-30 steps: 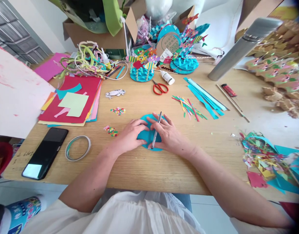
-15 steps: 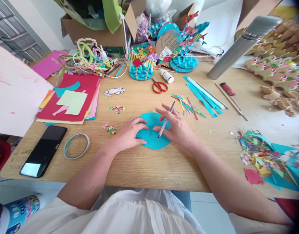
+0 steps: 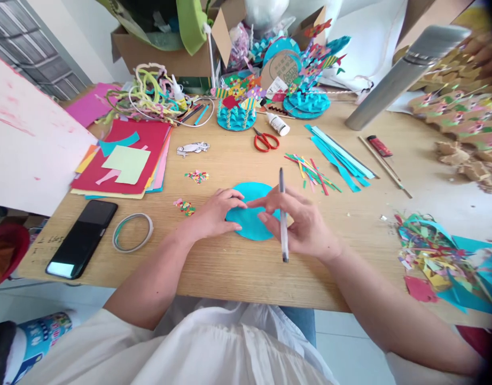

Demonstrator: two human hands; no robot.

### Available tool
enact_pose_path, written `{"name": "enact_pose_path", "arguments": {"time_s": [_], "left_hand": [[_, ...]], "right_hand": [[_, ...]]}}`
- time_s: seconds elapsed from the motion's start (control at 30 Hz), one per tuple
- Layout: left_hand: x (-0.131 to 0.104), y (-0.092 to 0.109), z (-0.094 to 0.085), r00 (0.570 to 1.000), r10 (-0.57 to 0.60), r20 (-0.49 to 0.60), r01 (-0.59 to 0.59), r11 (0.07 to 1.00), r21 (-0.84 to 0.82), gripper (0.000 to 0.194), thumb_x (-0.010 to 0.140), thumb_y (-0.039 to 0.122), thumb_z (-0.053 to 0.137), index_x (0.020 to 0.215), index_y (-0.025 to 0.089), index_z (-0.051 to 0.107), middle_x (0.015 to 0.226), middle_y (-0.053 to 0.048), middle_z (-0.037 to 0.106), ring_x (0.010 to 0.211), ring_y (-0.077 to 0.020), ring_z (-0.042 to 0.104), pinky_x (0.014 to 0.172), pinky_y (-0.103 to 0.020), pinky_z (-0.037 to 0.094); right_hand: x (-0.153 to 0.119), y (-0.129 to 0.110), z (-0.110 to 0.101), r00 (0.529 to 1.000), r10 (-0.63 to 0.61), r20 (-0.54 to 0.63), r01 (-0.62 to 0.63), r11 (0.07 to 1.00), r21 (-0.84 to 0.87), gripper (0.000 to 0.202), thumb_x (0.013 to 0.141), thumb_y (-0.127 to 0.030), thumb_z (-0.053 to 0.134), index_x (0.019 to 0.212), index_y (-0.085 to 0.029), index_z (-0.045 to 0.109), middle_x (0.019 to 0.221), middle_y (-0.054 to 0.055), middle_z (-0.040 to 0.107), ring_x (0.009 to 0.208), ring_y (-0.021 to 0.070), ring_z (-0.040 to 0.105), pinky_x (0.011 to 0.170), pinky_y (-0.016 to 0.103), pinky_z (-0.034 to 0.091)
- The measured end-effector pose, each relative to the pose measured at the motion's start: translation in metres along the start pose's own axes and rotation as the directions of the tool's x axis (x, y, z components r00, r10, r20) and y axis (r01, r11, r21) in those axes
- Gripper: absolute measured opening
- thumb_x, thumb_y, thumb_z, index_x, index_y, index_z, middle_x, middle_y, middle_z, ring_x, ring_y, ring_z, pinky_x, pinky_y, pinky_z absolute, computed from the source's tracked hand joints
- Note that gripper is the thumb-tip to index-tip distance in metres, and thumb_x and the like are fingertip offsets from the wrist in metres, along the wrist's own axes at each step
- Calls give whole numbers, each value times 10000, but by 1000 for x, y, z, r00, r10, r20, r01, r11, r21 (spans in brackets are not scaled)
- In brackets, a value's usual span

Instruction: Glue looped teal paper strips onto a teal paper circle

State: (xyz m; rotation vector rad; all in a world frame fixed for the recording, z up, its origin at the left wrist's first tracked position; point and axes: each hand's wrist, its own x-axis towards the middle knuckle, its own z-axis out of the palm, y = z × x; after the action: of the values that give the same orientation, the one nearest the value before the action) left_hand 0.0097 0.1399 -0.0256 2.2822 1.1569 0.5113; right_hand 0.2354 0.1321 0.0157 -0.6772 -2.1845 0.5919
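Note:
A round blue paper disc (image 3: 251, 223) lies flat on the table in front of me. My left hand (image 3: 216, 215) rests over its left edge, fingers stretched and thumb apart. Over the right edge, my right hand (image 3: 305, 222) holds a clear-barrelled pen (image 3: 284, 238), tilted nearly upright in the view. The index finger of that hand points to the disc's middle, close to my left fingertips. Two small piles of coloured paper bits, an upper pile (image 3: 197, 176) and a lower pile (image 3: 185, 207), lie left of the disc. Thin paper strips (image 3: 310, 170) are scattered behind my right hand.
Red-handled scissors (image 3: 265, 142), a glue bottle (image 3: 278, 124) and blue strips (image 3: 336, 158) lie farther back. At left are stacked coloured paper (image 3: 127, 128), a phone (image 3: 83, 238) and a tape roll (image 3: 132, 232). Paper scraps (image 3: 430, 256) and a steel flask (image 3: 390, 85) occupy the right.
My right hand has shifted right and turned, swinging the pen's lower end off the disc. Its index finger now reaches toward the disc's middle. My left hand stays on the left edge.

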Motion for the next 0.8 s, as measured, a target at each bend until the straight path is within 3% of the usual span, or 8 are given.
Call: {"name": "enact_pose_path", "arguments": {"time_s": [0.13,0.27,0.43,0.57,0.7,0.8], "left_hand": [[1,0,-3,999,-10,39,10,1000,-17,399,715,169,804,1092,227,689,1289,-97,585,1240,-260,541,1065,-444,437],[1,3,-5,998,-43,42,43,999,3,436,698,125,803,1109,217,687,1297,-99,586,1249,-262,536,1075,-457,431],[0,3,-6,999,-18,38,18,1000,6,433,702,137,803,1108,229,685,1294,-89,589,1248,-260,536,1068,-461,437],[0,0,-6,1000,7,22,-7,1000,-7,415,711,124,781,1100,228,683,1304,-86,587,1244,-266,538,1063,-472,440],[0,-2,-5,999,-9,41,10,1000,-19,395,726,154,767,1105,225,681,1323,-80,571,1263,-268,520,1089,-469,416],[0,-2,-4,998,-32,56,33,999,-14,406,729,173,767,1120,233,677,1342,-77,559,1274,-269,508,1100,-468,405]], "right_hand": [[-19,-22,15,960,-138,243,148,989,-24,59,895,-185,532,939,-217,553,961,98,724,866,223,608,748,374,490],[-49,-32,40,917,-143,371,178,982,-62,72,907,-150,494,920,-184,556,1200,137,682,1047,256,579,833,407,482],[-61,-37,58,912,-74,404,140,980,-138,80,925,-161,488,960,-171,559,1292,144,642,1176,279,523,918,457,465],[-61,-40,61,911,-85,404,190,955,-226,109,949,-237,496,960,-163,575,1302,148,633,1165,280,523,921,456,461],[-73,-42,55,916,-94,390,233,916,-327,97,945,-230,508,930,-169,583,1314,141,626,1062,248,553,881,418,467],[-89,-43,41,935,-52,350,188,912,-366,67,929,-216,540,890,-173,573,1272,140,651,1065,249,558,894,416,466]]}}
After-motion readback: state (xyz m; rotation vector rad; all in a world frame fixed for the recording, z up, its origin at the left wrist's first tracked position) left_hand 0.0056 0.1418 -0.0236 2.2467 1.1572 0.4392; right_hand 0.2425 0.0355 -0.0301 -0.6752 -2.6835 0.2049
